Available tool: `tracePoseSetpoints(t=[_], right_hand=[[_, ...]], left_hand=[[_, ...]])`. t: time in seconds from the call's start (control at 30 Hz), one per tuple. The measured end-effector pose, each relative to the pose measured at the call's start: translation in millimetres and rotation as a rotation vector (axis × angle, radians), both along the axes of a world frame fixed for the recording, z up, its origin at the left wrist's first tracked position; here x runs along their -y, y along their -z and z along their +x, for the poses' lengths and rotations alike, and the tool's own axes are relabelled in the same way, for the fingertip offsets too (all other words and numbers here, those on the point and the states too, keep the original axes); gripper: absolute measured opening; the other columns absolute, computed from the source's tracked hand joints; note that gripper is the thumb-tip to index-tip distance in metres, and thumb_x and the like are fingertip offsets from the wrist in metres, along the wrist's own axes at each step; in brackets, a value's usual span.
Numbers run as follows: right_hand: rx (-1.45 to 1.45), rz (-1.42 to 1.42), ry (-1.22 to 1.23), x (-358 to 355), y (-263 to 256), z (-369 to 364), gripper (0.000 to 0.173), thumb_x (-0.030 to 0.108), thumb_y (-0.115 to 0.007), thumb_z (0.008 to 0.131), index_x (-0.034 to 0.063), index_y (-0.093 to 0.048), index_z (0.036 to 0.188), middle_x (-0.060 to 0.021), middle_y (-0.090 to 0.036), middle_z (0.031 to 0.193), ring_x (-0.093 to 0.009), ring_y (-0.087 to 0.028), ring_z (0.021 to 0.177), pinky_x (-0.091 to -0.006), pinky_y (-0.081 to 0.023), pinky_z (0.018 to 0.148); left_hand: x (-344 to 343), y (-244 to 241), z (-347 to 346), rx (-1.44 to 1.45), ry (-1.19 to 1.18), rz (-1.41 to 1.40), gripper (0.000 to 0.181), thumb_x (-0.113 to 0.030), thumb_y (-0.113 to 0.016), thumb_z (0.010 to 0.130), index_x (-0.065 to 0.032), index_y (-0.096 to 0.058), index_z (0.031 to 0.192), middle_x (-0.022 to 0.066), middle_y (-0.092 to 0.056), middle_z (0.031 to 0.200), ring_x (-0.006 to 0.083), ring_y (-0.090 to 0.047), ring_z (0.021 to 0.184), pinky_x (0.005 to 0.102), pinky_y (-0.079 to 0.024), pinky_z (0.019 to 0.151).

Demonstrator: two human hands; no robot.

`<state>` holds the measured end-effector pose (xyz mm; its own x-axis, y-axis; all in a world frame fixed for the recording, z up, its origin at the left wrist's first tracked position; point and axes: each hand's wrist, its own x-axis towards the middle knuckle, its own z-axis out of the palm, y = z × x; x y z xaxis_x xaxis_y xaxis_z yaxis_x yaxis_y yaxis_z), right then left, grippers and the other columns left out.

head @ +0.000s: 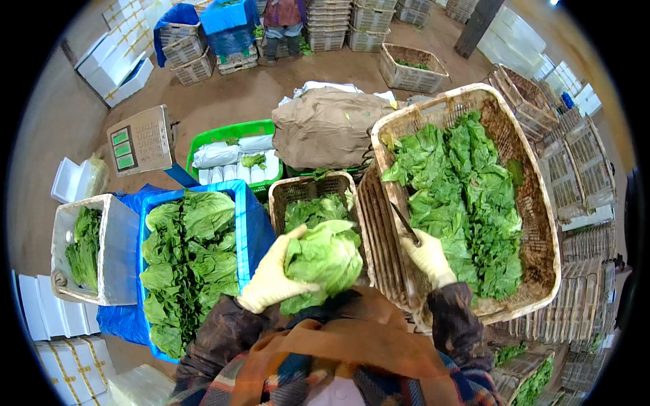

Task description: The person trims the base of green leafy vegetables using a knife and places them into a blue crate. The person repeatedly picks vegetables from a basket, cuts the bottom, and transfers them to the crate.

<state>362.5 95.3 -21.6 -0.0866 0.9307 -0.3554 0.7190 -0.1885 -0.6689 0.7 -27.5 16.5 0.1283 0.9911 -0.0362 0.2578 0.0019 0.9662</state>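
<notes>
A head of lettuce (325, 259) rests in my gloved left hand (277, 274), its thumb and fingers spread around one side. My gloved right hand (429, 258) grips a knife (404, 223) whose dark blade points up and to the left. This hand is beside the near-left rim of a large soiled plastic crate (546, 243), where lettuce heads (462, 203) lie in two rows. Behind the held lettuce is a smaller crate (274, 203) with loose leaves (317, 210). To the left, a blue-lined box (242, 213) holds lettuce heads (190, 264) packed in rows.
A white foam box (122, 254) with greens stands far left. Beyond are a scale (139, 142), a green basket (203, 137) of white-wrapped bundles and brown paper (325, 127). Stacked crates (558, 299) line the right. A person (282, 25) stands at the back.
</notes>
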Motion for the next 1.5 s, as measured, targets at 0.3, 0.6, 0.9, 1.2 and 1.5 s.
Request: tracePoseSetpoints(t=[0.3, 0.6, 0.9, 1.2, 1.5], right_hand=[[-1.438, 0.006, 0.371, 6.9, 9.8, -46.6, 0.055, 0.048, -0.070, 0.099, 0.0091, -0.059, 0.136, -0.0010, -0.069, 0.102, -0.014, -0.066, 0.086, -0.0310, -0.055, 0.073], [-0.965, 0.242, 0.276, 15.0, 18.3, -81.3, 0.040, 0.014, -0.067, 0.104, -0.0024, -0.062, 0.140, -0.0055, -0.071, 0.123, -0.010, -0.063, 0.106, -0.0256, -0.050, 0.095], [-0.552, 0.389, -0.120, 16.7, -44.2, -89.5, 0.020, 0.015, -0.081, 0.088, 0.0043, -0.076, 0.105, -0.0027, -0.069, 0.083, -0.010, -0.059, 0.070, -0.0267, -0.050, 0.065], [-0.638, 0.359, 0.154, -13.1, -24.6, -80.6, 0.079, 0.018, -0.087, 0.082, 0.0129, -0.051, 0.152, -0.0101, -0.061, 0.140, -0.022, -0.067, 0.107, -0.0374, -0.053, 0.098], [-0.817, 0.282, -0.024, 7.1, -111.9, -111.4, 0.053, 0.010, -0.084, 0.086, 0.0091, -0.067, 0.136, 0.0010, -0.068, 0.119, -0.007, -0.056, 0.090, -0.0230, -0.049, 0.087]], left_hand=[[-85.1, -70.2, 33.8, 0.625, -0.160, 0.118, 0.133, -0.023, -0.094, 0.065, -0.0207, -0.011, 0.169, 0.0186, -0.023, 0.171, 0.0317, -0.028, 0.156, 0.0480, -0.032, 0.124], [-21.2, 59.9, 59.1, 0.408, -0.551, -0.027, 0.052, -0.030, -0.083, 0.091, -0.0028, -0.063, 0.130, 0.0102, -0.069, 0.123, 0.0225, -0.063, 0.110, 0.0376, -0.050, 0.098], [-39.6, 49.3, -55.2, -0.196, -0.668, 0.398, 0.034, -0.031, -0.073, 0.099, -0.0006, -0.071, 0.115, 0.0141, -0.074, 0.105, 0.0240, -0.067, 0.090, 0.0391, -0.053, 0.080], [-45.3, 88.9, -41.7, 1.151, -0.706, -0.314, 0.053, -0.039, -0.049, 0.109, -0.0031, -0.052, 0.148, 0.0123, -0.061, 0.141, 0.0279, -0.062, 0.121, 0.0412, -0.051, 0.104], [-74.3, 38.0, 49.0, 1.403, -0.351, -0.425, 0.056, -0.048, -0.053, 0.107, -0.0071, -0.058, 0.145, 0.0129, -0.061, 0.146, 0.0316, -0.059, 0.130, 0.0477, -0.050, 0.109]])
